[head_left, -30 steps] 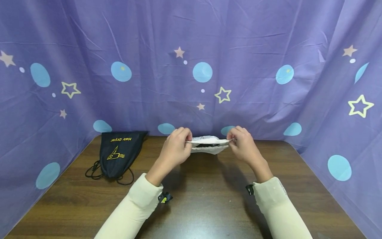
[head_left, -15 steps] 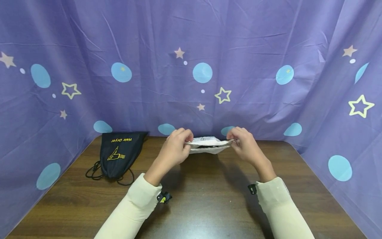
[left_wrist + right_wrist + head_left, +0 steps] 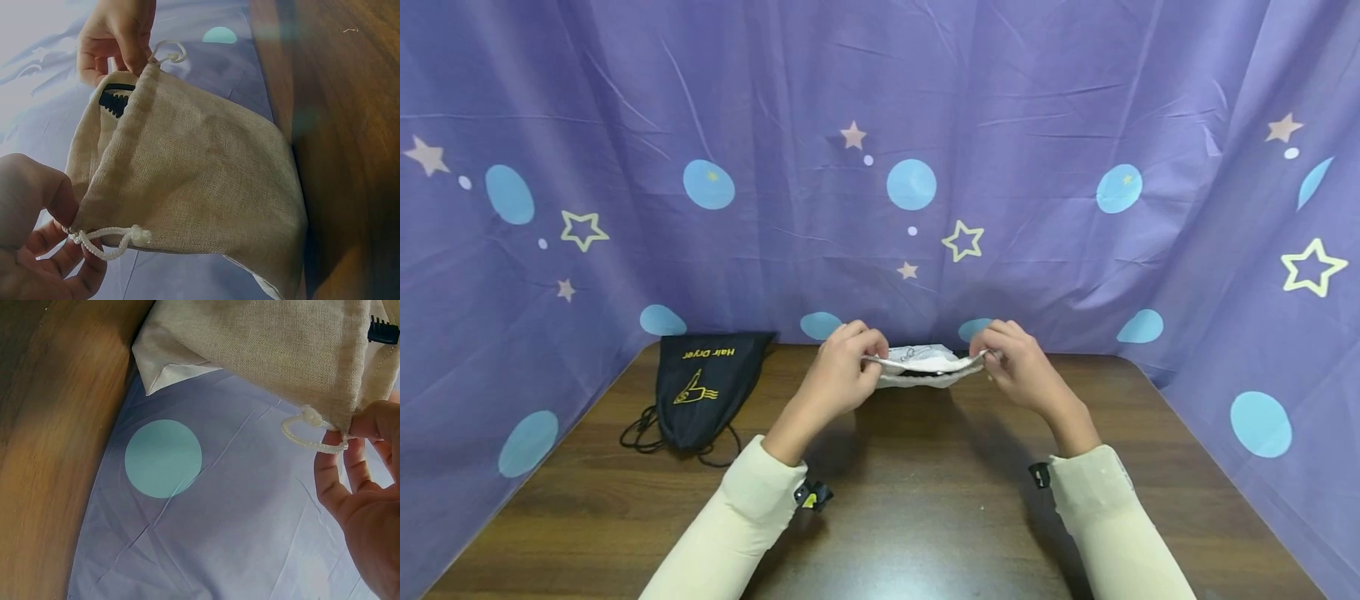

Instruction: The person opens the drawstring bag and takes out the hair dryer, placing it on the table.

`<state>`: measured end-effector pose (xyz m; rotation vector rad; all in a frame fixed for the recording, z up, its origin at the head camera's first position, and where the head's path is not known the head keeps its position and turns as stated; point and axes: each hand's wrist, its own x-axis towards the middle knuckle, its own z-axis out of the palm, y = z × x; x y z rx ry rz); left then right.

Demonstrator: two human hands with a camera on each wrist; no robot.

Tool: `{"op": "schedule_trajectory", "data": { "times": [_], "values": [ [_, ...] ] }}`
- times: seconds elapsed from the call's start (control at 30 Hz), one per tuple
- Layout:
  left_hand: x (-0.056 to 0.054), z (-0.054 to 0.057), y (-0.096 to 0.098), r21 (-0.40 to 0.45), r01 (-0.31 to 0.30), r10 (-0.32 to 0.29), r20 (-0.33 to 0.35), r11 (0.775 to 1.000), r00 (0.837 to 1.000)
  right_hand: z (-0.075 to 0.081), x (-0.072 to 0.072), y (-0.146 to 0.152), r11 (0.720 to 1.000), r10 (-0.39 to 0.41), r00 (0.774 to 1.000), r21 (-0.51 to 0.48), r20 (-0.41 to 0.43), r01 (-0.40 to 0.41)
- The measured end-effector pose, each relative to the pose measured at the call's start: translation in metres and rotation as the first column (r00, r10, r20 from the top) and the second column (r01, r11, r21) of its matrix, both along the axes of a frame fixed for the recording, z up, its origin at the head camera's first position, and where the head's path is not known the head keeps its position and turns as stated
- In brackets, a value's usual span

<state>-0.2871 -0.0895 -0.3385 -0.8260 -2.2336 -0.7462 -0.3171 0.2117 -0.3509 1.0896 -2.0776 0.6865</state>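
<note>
A light linen drawstring bag (image 3: 194,162) stands near the back of the table, its mouth stretched into a narrow slit. My left hand (image 3: 848,367) pinches one top corner, by a knotted loop of white cord (image 3: 119,240). At the opposite corner my right hand (image 3: 1017,367) pinches the rim between thumb and fingers, next to another cord loop (image 3: 312,440). Just inside the mouth shows a black toothed piece (image 3: 115,103), comb-like; the rest of it is hidden by the cloth. In the head view, a printed drawing marks the bag's far side.
To the left on the wooden table (image 3: 910,500) lies a black drawstring pouch (image 3: 707,387) lettered "Hair Dryer", with its cords (image 3: 643,429) trailing loose. A purple curtain (image 3: 820,250) with stars and blue dots closes off the back and both sides.
The bag's mouth has narrowed between my hands, and more of its printed far side shows. My right wrist has shifted slightly right. The black pouch lies as before.
</note>
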Motion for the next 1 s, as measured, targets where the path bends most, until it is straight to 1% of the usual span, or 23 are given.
{"op": "schedule_trajectory", "data": {
  "times": [0.13, 0.2, 0.33, 0.47, 0.57, 0.67, 0.77, 0.9, 1.0],
  "values": [
    [0.002, -0.004, 0.0, 0.012, 0.017, -0.017, 0.0, 1.0, 1.0, -0.002, -0.001, 0.001, 1.0, 0.008, 1.0, 0.009, 0.027, -0.009],
    [0.003, -0.007, 0.0, 0.016, 0.035, -0.036, 0.007, 0.999, 0.999, -0.004, 0.0, 0.002, 1.0, 0.015, 0.999, 0.018, 0.042, -0.016],
    [0.006, -0.014, 0.0, 0.0, 0.077, -0.077, 0.02, 0.997, 0.997, -0.008, 0.002, 0.006, 0.998, 0.036, 0.996, 0.043, 0.079, -0.04],
    [0.008, -0.017, 0.001, -0.01, 0.113, -0.113, 0.018, 0.994, 0.993, -0.009, 0.003, 0.009, 0.995, 0.065, 0.993, 0.075, 0.103, -0.073],
    [0.01, -0.019, 0.003, -0.017, 0.126, -0.125, 0.037, 0.992, 0.991, -0.01, 0.004, 0.011, 0.991, 0.073, 0.991, 0.106, 0.114, -0.085],
    [0.013, -0.021, 0.004, -0.063, 0.125, -0.121, 0.071, 0.99, 0.99, -0.013, 0.004, 0.011, 0.985, 0.072, 0.989, 0.148, 0.128, -0.091],
    [0.015, -0.025, 0.006, -0.134, 0.144, -0.131, 0.101, 0.98, 0.986, -0.017, 0.005, 0.011, 0.975, 0.075, 0.986, 0.197, 0.15, -0.104],
    [0.018, -0.028, 0.008, -0.21, 0.192, -0.167, 0.132, 0.959, 0.977, -0.021, 0.007, 0.01, 0.958, 0.065, 0.982, 0.266, 0.175, -0.11],
    [0.019, -0.031, 0.01, -0.264, 0.225, -0.187, 0.162, 0.938, 0.969, -0.025, 0.009, 0.009, 0.939, 0.05, 0.976, 0.324, 0.212, -0.119]
  ]
}}
